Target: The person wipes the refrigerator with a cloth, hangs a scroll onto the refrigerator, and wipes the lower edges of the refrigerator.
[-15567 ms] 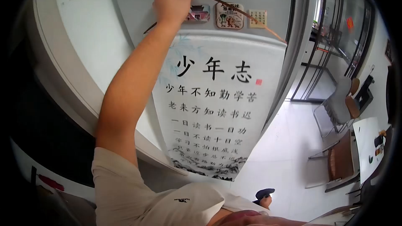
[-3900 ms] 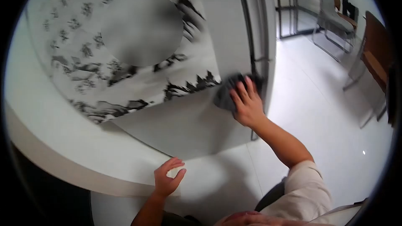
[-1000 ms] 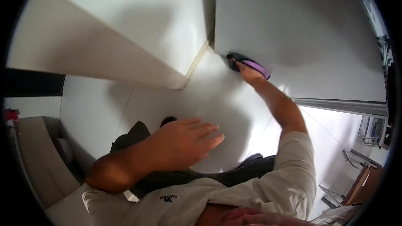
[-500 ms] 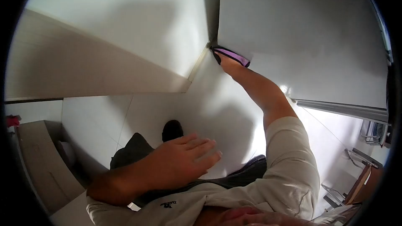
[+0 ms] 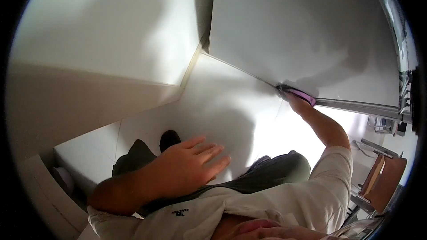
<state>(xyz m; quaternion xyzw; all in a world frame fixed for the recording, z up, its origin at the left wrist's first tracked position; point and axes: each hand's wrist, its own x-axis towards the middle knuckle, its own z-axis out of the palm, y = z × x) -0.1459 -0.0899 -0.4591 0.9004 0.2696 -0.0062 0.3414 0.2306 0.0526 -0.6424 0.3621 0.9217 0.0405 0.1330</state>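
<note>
A dark cloth with a purple side (image 5: 304, 96) is pressed against the bottom edge of a large grey panel (image 5: 289, 31), close to the floor. My right hand (image 5: 299, 103) is closed on this cloth, its fingers partly hidden by it. My left hand (image 5: 193, 162) hangs in front of my body with its fingers apart and nothing in it. Below the panel lies the pale tiled floor (image 5: 218, 102).
At the left stands a white wall (image 5: 98, 31) with a beige edge (image 5: 89, 93). My dark shoe (image 5: 169, 140) is on the floor past my left hand. A brown chair (image 5: 388, 180) stands at the lower right. Part of the hanging scroll (image 5: 404, 84) shows at the right edge.
My right hand has moved the cloth rightward along the panel's lower edge, away from the corner by the wall. My left hand has stayed nearly in place, still open.
</note>
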